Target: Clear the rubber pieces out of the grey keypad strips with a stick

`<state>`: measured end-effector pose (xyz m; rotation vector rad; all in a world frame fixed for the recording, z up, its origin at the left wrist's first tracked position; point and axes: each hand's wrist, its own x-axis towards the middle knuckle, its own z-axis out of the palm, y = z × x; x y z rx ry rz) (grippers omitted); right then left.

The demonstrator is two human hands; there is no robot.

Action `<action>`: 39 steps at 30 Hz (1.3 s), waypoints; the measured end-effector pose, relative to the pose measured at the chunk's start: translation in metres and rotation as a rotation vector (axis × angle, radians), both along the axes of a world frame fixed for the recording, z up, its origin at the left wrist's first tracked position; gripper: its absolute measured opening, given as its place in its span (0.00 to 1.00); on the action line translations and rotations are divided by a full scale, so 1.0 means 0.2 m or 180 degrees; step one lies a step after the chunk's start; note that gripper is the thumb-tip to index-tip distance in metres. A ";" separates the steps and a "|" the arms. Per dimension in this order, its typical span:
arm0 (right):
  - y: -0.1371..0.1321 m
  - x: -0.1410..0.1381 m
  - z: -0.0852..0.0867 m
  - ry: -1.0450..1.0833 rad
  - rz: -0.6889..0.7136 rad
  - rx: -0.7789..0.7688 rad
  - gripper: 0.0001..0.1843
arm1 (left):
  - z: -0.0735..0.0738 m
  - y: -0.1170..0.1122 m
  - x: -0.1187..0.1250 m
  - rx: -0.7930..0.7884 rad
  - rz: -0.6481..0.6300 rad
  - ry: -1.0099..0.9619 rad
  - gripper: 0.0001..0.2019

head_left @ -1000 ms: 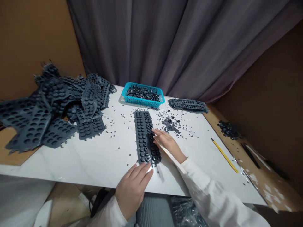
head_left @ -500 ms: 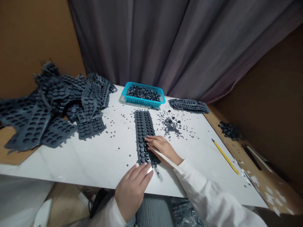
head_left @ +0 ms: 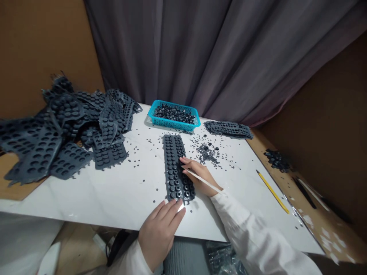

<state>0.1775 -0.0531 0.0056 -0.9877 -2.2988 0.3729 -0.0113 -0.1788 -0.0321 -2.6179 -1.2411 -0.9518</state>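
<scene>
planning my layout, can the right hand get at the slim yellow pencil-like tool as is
Probably yes: nothing bulky separates the right hand and yellow tool, though that hand holds a thin white stick.

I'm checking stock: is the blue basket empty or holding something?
Holding something: many small dark pieces show inside the blue basket.

Studded strip (head_left: 173, 164): dark grey, rubber-looking, satin web, shinier toward the near end. Heaped sheets (head_left: 71, 156): same rubbery look, mostly matt, ragged edges. Stacked strips (head_left: 228, 130): similar, matt, rough-edged. Stick (head_left: 205, 180): white, smooth; material unclear. Surface (head_left: 114, 198): white, smooth, glossy, faint marble veining. Basket (head_left: 172, 124): turquoise plastic, perforated, slight sheen. Black bits (head_left: 173, 113) inside: some glossy highlights. Curtain (head_left: 172, 49): grey cloth, matt, soft folds. Sleeve (head_left: 252, 225): white cloth, matt, creased. Bag (head_left: 225, 258): clear plastic film, crinkled, shiny. Loose discs (head_left: 208, 153): dark, matt.
</scene>
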 end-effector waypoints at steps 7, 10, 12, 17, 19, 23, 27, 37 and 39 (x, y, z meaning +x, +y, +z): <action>-0.02 -0.04 -0.03 0.0308 0.0305 -0.0482 0.04 | 0.03 0.01 -0.01 0.0056 -0.0057 0.0068 0.18; 0.00 -0.04 -0.03 0.0105 0.0292 -0.0250 0.03 | 0.02 0.00 0.00 0.0051 0.0004 -0.0049 0.18; 0.02 -0.04 -0.04 -0.0132 0.0342 0.0051 0.03 | 0.00 0.00 0.01 0.0039 0.0046 -0.0115 0.18; 0.08 -0.03 -0.05 -0.0738 0.0490 0.0847 0.05 | -0.02 -0.01 0.01 -0.0080 0.0032 -0.0139 0.19; 0.11 -0.02 -0.05 -0.0780 0.0428 0.0862 0.06 | -0.02 0.00 0.01 -0.0057 0.0017 -0.0125 0.20; 0.13 0.00 -0.03 -0.0470 0.0008 0.0583 0.06 | 0.01 0.01 0.00 0.0036 -0.0047 -0.0026 0.20; 0.10 -0.01 -0.01 -0.0007 -0.0179 0.0195 0.06 | -0.01 0.01 0.01 0.0070 0.0026 -0.0143 0.19; 0.06 -0.07 -0.01 0.0459 0.0261 -0.0480 0.05 | -0.04 0.00 0.02 0.0012 0.0064 -0.0184 0.18; 0.07 -0.06 -0.02 0.0330 0.0279 -0.0382 0.05 | -0.05 0.00 0.02 0.0027 0.0085 -0.0212 0.19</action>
